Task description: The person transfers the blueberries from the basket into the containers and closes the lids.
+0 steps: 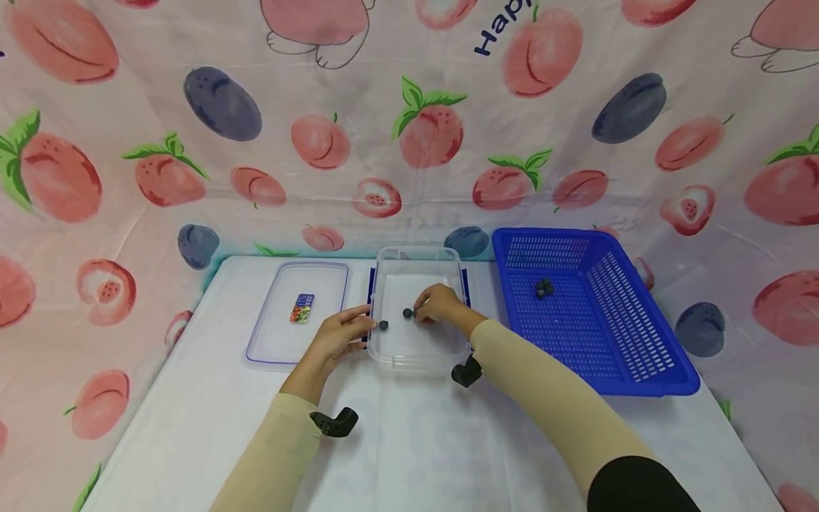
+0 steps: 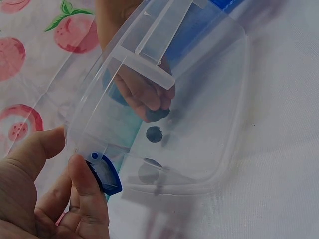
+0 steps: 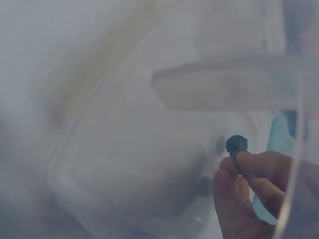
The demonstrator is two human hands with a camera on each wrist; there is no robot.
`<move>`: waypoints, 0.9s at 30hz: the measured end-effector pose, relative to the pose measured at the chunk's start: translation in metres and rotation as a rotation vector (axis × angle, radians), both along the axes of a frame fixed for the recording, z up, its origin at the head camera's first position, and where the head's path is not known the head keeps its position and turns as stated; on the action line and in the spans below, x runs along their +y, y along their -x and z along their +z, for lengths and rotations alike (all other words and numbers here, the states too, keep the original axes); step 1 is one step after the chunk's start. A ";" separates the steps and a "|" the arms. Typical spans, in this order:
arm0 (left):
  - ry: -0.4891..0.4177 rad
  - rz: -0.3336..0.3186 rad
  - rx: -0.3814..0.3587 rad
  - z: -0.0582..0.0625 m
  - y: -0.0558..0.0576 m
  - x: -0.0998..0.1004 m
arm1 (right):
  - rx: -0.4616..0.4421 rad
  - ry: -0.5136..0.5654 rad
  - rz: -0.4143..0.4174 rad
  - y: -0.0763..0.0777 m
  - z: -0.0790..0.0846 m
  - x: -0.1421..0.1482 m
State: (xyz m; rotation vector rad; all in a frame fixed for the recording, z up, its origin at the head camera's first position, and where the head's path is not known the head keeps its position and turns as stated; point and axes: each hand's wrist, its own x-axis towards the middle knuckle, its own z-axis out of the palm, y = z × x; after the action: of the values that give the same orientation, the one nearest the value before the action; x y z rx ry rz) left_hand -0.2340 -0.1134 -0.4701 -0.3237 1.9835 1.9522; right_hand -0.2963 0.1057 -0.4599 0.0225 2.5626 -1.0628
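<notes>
- The right hand point(image 1: 440, 304) pinches a dark ball point(image 3: 237, 144) inside the clear box point(image 1: 419, 343); a slip could make it roll away.
- The left hand point(image 1: 338, 334) touches the box's side; I can't tell if it grips. A bump could slide the box.

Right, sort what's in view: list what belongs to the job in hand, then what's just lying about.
In the job, as it looks:
- clear box, left hand at its side
- dark balls inside, another pinched in the right hand
- blue basket, probably, since it holds similar balls

Just lying about:
- flat lid, untouched, perhaps the box's
- colourful sticker there
</notes>
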 end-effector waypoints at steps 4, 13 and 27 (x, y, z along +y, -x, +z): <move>0.006 -0.003 0.000 0.000 0.000 0.000 | -0.001 0.005 -0.006 -0.001 0.001 0.000; 0.004 0.004 -0.003 0.001 0.000 0.000 | -0.040 0.022 0.011 0.015 -0.017 0.003; -0.001 -0.003 0.007 0.000 -0.001 -0.001 | 0.036 0.357 -0.081 0.020 0.058 0.036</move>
State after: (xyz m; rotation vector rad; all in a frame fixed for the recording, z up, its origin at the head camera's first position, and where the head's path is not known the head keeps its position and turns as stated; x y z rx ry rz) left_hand -0.2333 -0.1140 -0.4699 -0.3137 1.9858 1.9555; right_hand -0.3163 0.1415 -0.4023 0.0146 2.3820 -1.5491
